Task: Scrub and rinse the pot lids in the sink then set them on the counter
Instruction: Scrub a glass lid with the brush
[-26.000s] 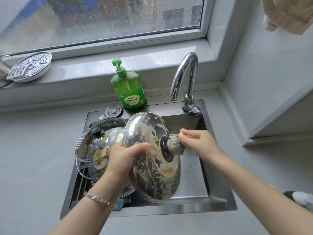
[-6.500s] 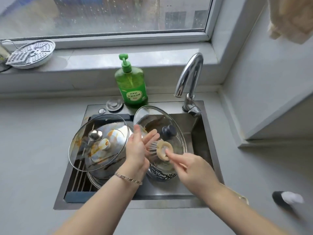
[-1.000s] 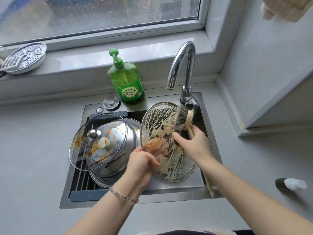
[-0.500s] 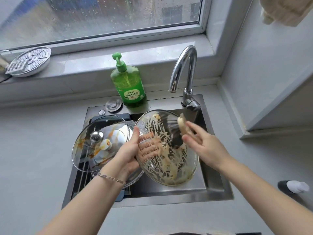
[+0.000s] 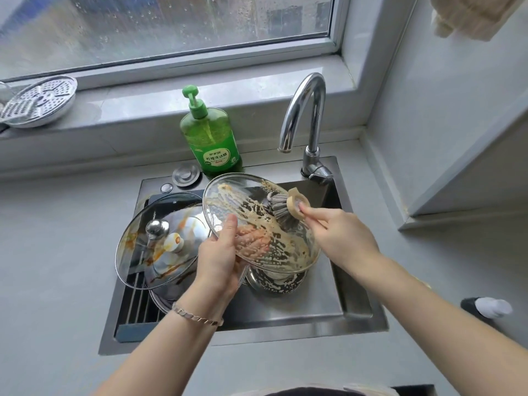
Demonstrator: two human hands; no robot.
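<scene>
Left grip [image 5: 220, 255] clasps glass lid [image 5: 245, 201] underneath; right grip [image 5: 340, 238] holds brush [image 5: 281, 207].

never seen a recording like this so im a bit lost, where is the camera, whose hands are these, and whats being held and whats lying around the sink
There is no machine here: a person is washing up with bare hands. The camera is worn on their head and looks down, so both arms reach in from the bottom of the picture. The left hand holds a soapy glass lid tilted over the sink, thumb on its rim and fingers under the glass. The right hand grips a dish brush whose bristles press on the lid's far side. A foamy steel lid lies below it. On the left side of the sink rests a second glass lid, streaked with sauce. Behind the sink stand a green soap bottle and the faucet.
</scene>
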